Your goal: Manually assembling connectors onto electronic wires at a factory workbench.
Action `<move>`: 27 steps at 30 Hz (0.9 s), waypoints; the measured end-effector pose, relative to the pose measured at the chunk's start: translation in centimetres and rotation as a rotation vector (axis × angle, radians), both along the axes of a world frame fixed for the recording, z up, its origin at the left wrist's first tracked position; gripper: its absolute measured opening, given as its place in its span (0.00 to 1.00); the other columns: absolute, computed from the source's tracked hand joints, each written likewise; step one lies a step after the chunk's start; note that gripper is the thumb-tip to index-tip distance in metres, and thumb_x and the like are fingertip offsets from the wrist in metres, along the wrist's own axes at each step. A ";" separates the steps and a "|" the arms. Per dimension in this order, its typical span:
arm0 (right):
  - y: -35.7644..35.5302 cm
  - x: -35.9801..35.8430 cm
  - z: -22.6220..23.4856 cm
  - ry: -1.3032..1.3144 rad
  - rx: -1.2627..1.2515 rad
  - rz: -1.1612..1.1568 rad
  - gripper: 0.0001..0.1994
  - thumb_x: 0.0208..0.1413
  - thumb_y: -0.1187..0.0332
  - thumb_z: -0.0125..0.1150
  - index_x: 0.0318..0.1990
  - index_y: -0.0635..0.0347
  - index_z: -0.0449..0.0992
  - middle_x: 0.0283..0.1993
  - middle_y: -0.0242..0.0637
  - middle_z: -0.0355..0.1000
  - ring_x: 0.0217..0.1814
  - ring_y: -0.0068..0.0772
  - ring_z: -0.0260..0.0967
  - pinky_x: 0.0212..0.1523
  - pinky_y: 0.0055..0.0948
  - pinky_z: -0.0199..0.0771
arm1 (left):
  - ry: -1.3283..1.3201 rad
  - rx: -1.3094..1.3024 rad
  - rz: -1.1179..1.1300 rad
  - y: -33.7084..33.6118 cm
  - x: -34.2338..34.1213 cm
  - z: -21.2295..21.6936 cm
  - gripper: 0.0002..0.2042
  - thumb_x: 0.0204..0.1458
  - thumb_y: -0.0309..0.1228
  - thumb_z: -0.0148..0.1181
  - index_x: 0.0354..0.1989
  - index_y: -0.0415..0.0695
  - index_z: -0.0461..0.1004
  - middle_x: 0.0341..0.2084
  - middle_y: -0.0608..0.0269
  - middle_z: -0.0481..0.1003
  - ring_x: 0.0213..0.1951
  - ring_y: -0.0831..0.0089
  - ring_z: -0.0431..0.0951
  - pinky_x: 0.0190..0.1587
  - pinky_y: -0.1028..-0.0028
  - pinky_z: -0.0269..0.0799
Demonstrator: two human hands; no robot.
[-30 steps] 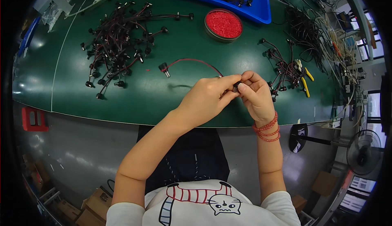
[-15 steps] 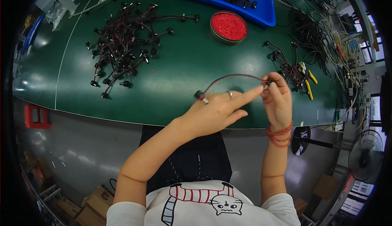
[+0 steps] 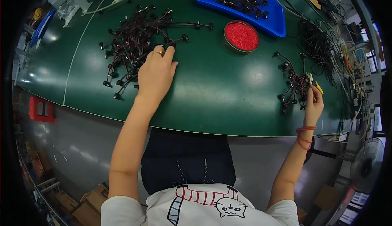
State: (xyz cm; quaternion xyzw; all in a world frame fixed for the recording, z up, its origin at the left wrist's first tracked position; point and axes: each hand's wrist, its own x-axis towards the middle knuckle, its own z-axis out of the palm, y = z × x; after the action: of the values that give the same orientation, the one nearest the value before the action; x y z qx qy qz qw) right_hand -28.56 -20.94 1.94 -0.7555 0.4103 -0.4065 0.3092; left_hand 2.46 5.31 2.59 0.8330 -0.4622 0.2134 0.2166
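Note:
My left hand (image 3: 156, 71) reaches over the near right side of a tangled pile of short black-and-red cables with black plugs (image 3: 134, 34). Its thumb stands apart, its fingers touch the pile, and the fingertips are partly hidden. On the right, my right hand (image 3: 314, 103) has its fingers drawn together at a smaller bunch of similar cables (image 3: 292, 81). What they hold, if anything, is hidden. Yellow-handled pliers (image 3: 319, 88) with a pale head lie right at these fingers, partly covered by them.
Beyond the middle of the green table (image 3: 204, 79) stand a round tin of small red pieces (image 3: 241, 36) and a blue tray (image 3: 279, 27) of more cables. Black and grey wires (image 3: 318, 42) clutter the right edge. A red stool (image 3: 42, 109) is at lower left.
Both hands held one cable between them near the front edge. They have parted: the left went left to the large pile, the right went right to the small bunch. My view shifted slightly.

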 end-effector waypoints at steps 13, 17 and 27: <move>1.6 19.4 -0.4 0.451 -0.535 0.411 0.06 0.41 0.69 0.55 0.28 0.60 0.72 0.29 0.38 0.67 0.31 0.35 0.65 0.32 0.28 0.65 | 0.428 -0.684 -0.216 4.4 7.6 10.6 0.07 0.47 0.22 0.49 0.36 0.36 0.68 0.29 0.60 0.71 0.29 0.76 0.72 0.31 0.84 0.68; 1.5 20.2 0.5 0.581 -0.391 0.436 0.06 0.41 0.67 0.55 0.25 0.58 0.72 0.28 0.37 0.67 0.31 0.37 0.65 0.33 0.31 0.65 | 0.803 -0.964 -0.379 5.6 6.7 13.2 0.08 0.47 0.23 0.49 0.36 0.35 0.67 0.30 0.58 0.70 0.30 0.76 0.72 0.31 0.84 0.70; 1.9 20.8 0.9 0.616 -0.388 0.407 0.06 0.41 0.67 0.55 0.24 0.59 0.72 0.28 0.37 0.67 0.30 0.37 0.65 0.31 0.31 0.65 | 1.882 -0.470 -0.357 -1.1 -3.1 -1.0 0.09 0.46 0.23 0.51 0.37 0.36 0.68 0.27 0.58 0.71 0.28 0.75 0.73 0.29 0.82 0.71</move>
State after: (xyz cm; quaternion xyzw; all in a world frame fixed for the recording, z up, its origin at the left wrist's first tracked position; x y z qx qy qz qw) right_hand -7.75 -19.06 2.81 -0.9518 0.2416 -0.1616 0.0981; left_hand -0.67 4.26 1.62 0.5164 -0.1661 -0.4860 0.6852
